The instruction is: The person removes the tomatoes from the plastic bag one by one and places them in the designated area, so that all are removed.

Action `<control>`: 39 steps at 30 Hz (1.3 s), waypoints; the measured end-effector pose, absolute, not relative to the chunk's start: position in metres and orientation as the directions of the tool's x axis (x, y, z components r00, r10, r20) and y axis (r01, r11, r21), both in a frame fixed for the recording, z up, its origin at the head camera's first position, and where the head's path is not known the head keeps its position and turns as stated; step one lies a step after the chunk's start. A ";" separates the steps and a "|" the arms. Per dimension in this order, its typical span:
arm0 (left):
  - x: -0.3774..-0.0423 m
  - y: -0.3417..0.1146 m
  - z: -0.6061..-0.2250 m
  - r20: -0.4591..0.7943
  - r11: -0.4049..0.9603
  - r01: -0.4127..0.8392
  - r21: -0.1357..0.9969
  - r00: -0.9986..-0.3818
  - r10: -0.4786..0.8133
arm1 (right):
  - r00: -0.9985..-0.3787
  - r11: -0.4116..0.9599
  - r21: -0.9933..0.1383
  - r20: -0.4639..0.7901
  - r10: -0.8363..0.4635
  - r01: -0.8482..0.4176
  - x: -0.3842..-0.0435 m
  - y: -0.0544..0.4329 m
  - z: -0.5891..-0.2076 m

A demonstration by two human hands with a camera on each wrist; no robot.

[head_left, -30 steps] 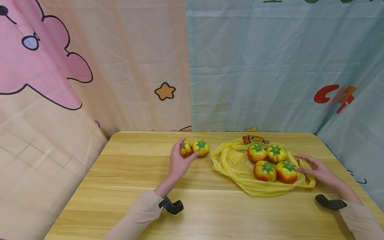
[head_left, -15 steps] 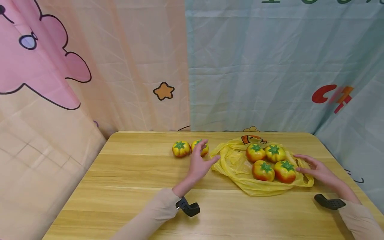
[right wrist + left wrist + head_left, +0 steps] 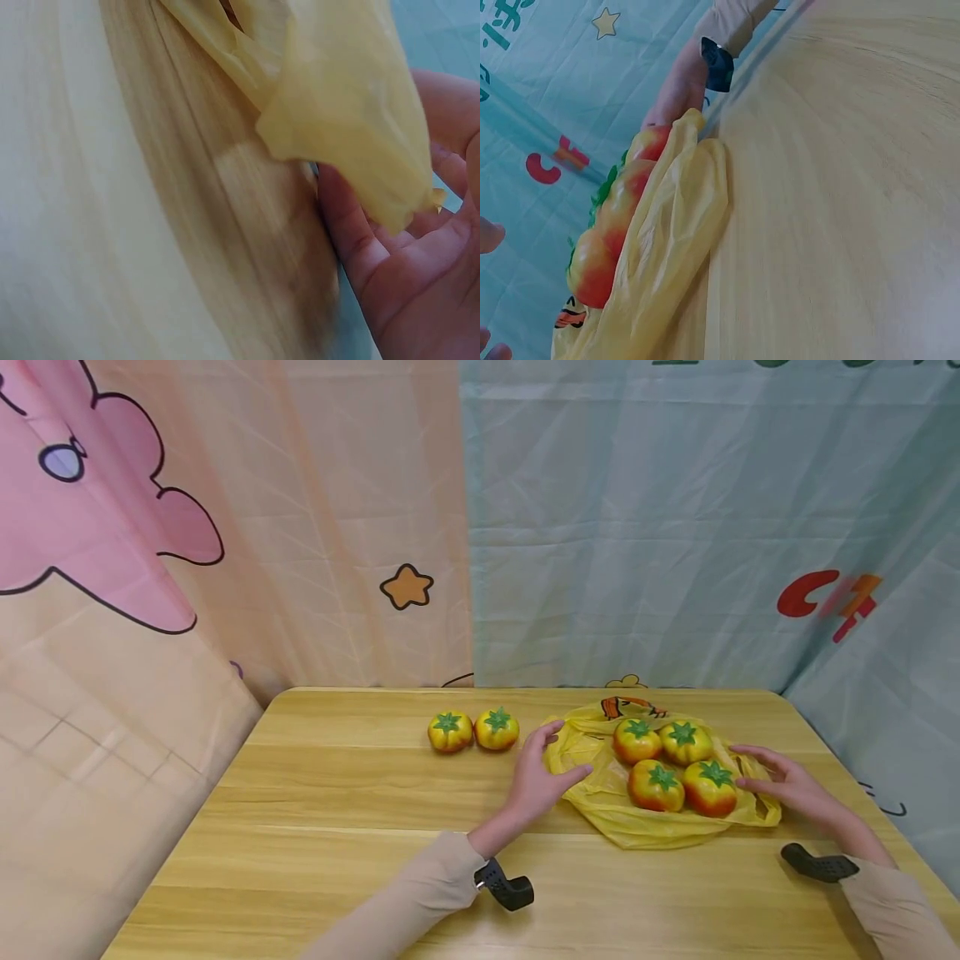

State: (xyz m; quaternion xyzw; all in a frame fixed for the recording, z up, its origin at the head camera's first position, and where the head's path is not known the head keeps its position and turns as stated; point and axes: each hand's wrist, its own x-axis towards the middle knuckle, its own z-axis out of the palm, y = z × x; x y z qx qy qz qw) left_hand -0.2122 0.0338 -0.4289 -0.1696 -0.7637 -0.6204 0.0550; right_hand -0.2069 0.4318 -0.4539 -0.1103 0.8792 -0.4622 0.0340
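A thin yellow plastic bag point(image 3: 637, 831) lies spread on the right of the table, with several yellow-red tomato-like fruits point(image 3: 656, 787) with green star-shaped tops grouped on it. My left hand point(image 3: 534, 783) is at the bag's left edge, thumb and fingers spread and nothing held. At the opposite edge is my right hand point(image 3: 795, 789), its thumb tip close to the nearest fruit and its fingers apart. In the right wrist view a fold of the bag point(image 3: 345, 112) hangs across the right hand's fingers point(image 3: 349, 225), partly hiding them. Two more such fruits point(image 3: 497, 729) sit side by side left of the bag.
The wooden table point(image 3: 315, 860) has its back edge against a printed curtain point(image 3: 637, 527). A second curtain panel stands close along the right side. Each wrist carries a black camera mount point(image 3: 506, 885).
My left hand has moved right, from in front of the two loose fruits to the bag's left edge. Those fruits are now uncovered and unmoved. My right hand has stayed by the bag.
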 end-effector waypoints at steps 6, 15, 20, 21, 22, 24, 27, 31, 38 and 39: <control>-0.209 0.052 -0.431 0.258 0.159 0.305 0.939 -0.931 0.260 | -0.972 0.548 -0.818 0.057 -0.227 -0.176 -0.206 0.431 -0.453; -0.211 0.078 -0.436 0.206 0.178 0.266 0.947 -0.932 0.297 | -0.971 0.538 -0.822 0.067 -0.231 -0.185 -0.207 0.430 -0.453; -0.210 0.093 -0.436 0.195 0.164 0.255 0.953 -0.930 0.311 | -0.970 0.532 -0.825 0.076 -0.230 -0.191 -0.208 0.430 -0.454; -0.209 0.096 -0.436 0.192 0.168 0.254 0.952 -0.930 0.314 | -0.970 0.530 -0.827 0.075 -0.230 -0.189 -0.207 0.431 -0.455; -0.209 0.099 -0.436 0.191 0.177 0.255 0.951 -0.929 0.316 | -0.971 0.529 -0.827 0.075 -0.229 -0.189 -0.207 0.431 -0.455; -0.208 0.105 -0.437 0.191 0.199 0.262 0.944 -0.929 0.317 | -0.971 0.528 -0.828 0.075 -0.227 -0.188 -0.207 0.431 -0.455; -0.207 0.113 -0.439 0.198 0.218 0.272 0.937 -0.930 0.310 | -0.972 0.531 -0.826 0.077 -0.224 -0.188 -0.207 0.431 -0.455; -0.207 0.119 -0.442 0.209 0.221 0.280 0.934 -0.932 0.296 | -0.972 0.529 -0.828 0.077 -0.223 -0.187 -0.207 0.431 -0.456; -0.205 0.126 -0.447 0.205 0.231 0.276 0.933 -0.935 0.289 | -0.972 0.522 -0.832 0.079 -0.222 -0.187 -0.206 0.431 -0.456; -0.205 0.126 -0.448 0.204 0.234 0.275 0.932 -0.935 0.289 | -0.972 0.510 -0.840 0.077 -0.223 -0.184 -0.206 0.431 -0.456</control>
